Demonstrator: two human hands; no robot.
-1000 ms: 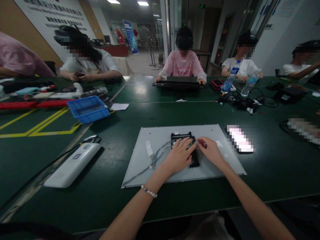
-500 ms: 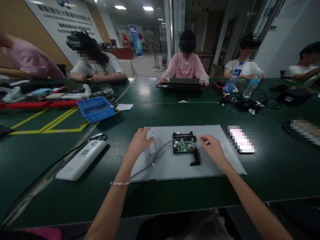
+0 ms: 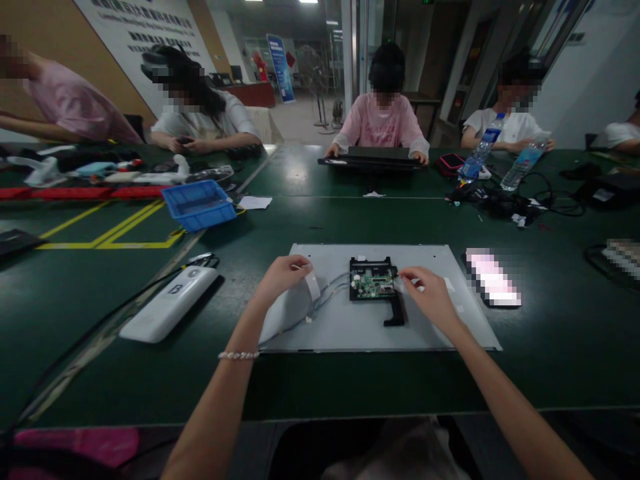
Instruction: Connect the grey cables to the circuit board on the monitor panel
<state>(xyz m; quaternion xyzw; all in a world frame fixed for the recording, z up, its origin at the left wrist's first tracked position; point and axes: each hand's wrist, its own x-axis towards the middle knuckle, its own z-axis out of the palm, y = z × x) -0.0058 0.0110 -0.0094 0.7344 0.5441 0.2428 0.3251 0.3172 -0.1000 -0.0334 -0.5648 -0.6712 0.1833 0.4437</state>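
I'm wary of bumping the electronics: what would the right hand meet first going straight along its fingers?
Probably the right-hand edge of the black frame around the green circuit board. The right hand looks very close, but its height is unclear.

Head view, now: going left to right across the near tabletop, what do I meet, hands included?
White oblong plastic device, person's left hand, green circuit board in a black plastic frame, right hand, black-edged phone with bright screen.
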